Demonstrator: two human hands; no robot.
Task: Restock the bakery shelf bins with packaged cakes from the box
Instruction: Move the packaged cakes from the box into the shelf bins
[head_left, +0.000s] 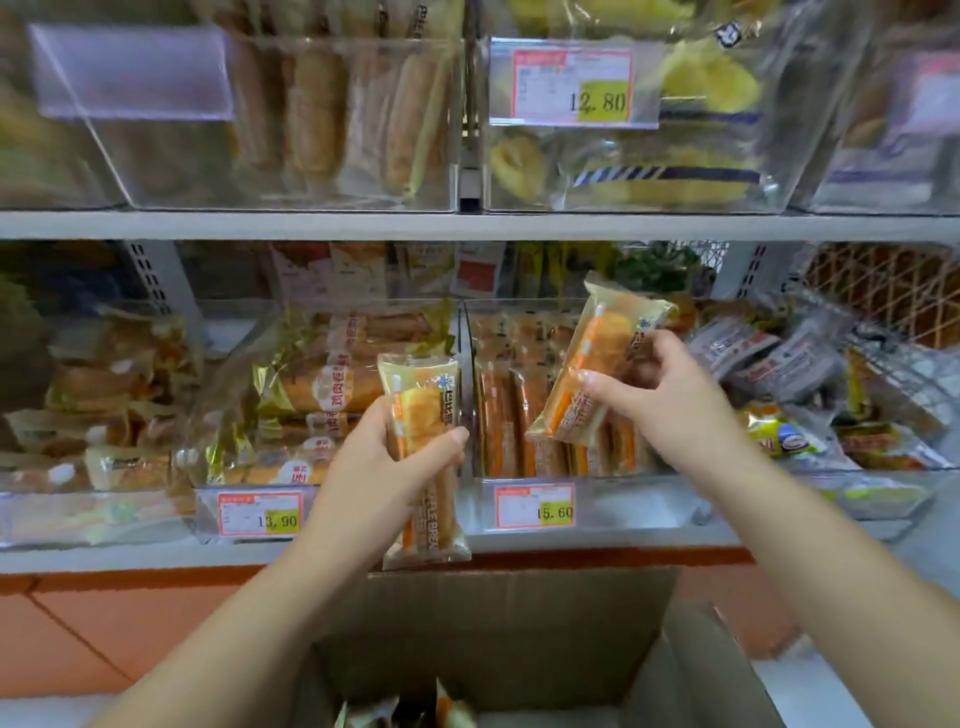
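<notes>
Both hands grip one packaged cake each. Left hand (384, 457) wraps round the first cake pack (426, 395), upright, in front of the divider between two clear bins. Right hand (660, 395) pinches the second cake pack (597, 358), tilted, above the right-hand bin (623, 493) with the 15.60 price tag (535, 506). That bin holds a row of similar packs on edge. Cardboard box (519, 623) below shows a few loose packs (452, 712) at the bottom. Judgement: restock well along; these two and the remainder are left to place.
</notes>
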